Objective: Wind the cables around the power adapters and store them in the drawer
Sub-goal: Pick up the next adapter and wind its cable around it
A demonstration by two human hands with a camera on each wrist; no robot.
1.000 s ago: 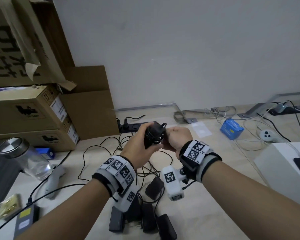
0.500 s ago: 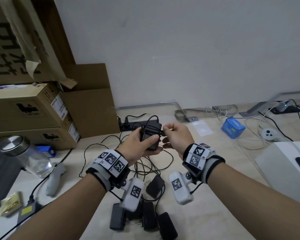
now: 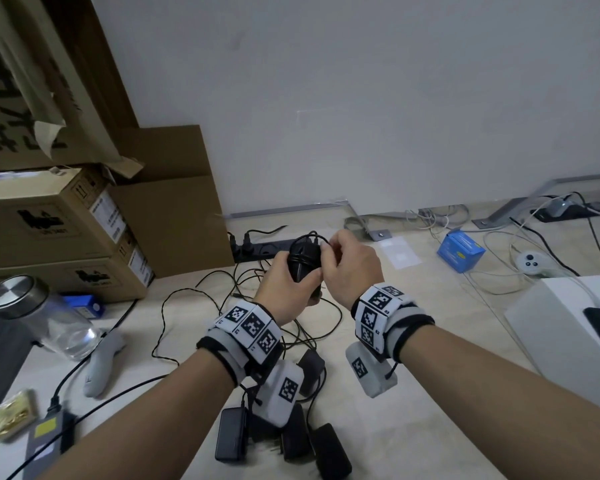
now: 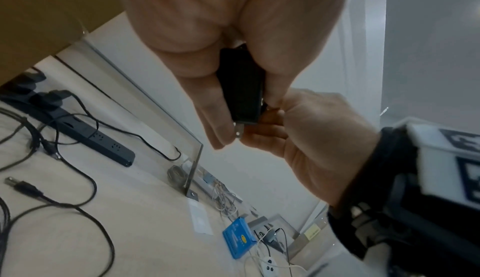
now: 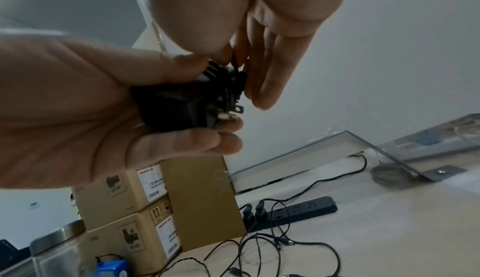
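My left hand [image 3: 284, 289] grips a black power adapter [image 3: 303, 259] above the table, with its thin cable wound round the body. The adapter [image 4: 242, 90] shows its metal prongs between my fingers, and again [image 5: 179, 107] in the right wrist view. My right hand [image 3: 347, 261] pinches the black cable [image 3: 317, 237] at the adapter's top edge. Several more black adapters [image 3: 231, 434] lie on the table under my wrists, with loose cables [image 3: 194, 296] tangled behind them. No drawer is in view.
Stacked cardboard boxes [image 3: 59, 230] fill the left. A black power strip [image 3: 267, 249] lies by the wall. A glass jar [image 3: 39, 313] with a metal lid, a grey controller [image 3: 101, 365], a blue box [image 3: 459, 249] and a white box [image 3: 568, 323] stand around.
The adapter has turned in my left hand and risen a little. My right hand has moved over its top while pinching the cable.
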